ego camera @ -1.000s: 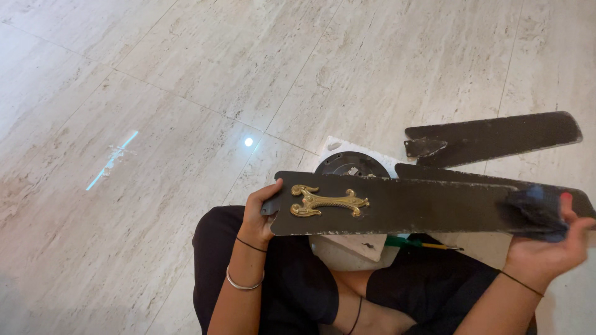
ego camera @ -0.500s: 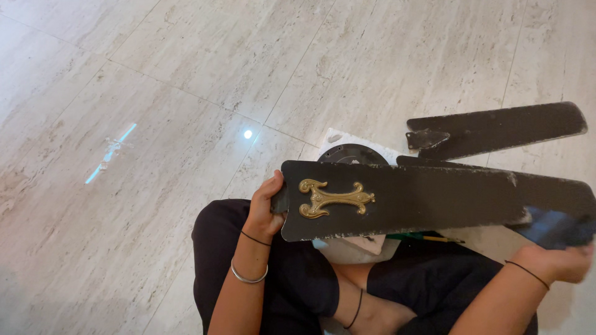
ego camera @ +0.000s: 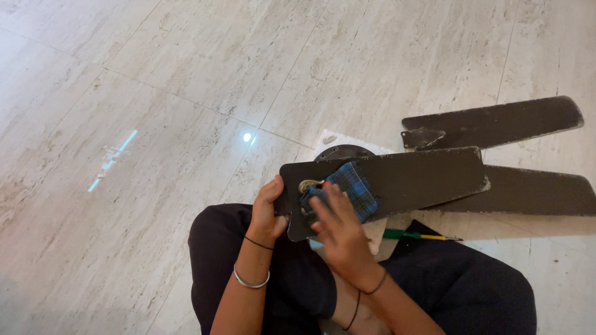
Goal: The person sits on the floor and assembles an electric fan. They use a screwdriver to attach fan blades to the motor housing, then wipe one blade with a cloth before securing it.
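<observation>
left hand (ego camera: 268, 214) clamps near end of dark flat fan blade (ego camera: 410, 180) held over lap | right hand (ego camera: 338, 226) presses blue checked cloth (ego camera: 351, 186) flat over blade's brass ornament (ego camera: 308, 184) | risk: one-handed hold, long blade may tip | two dusty blades (ego camera: 496, 124) on floor beyond it

Left hand (ego camera: 268, 214) curled in grip, right hand (ego camera: 338, 226) pressing flat

floor (ego camera: 155, 80): pale stone tiles, a small bright light spot seen on them | two dark blades (ego camera: 496, 124) laid flat at the right, one partly behind the other | green screwdriver (ego camera: 413, 236) laid nearby | round black part (ego camera: 338, 152) on white sheet (ego camera: 329, 139)
</observation>
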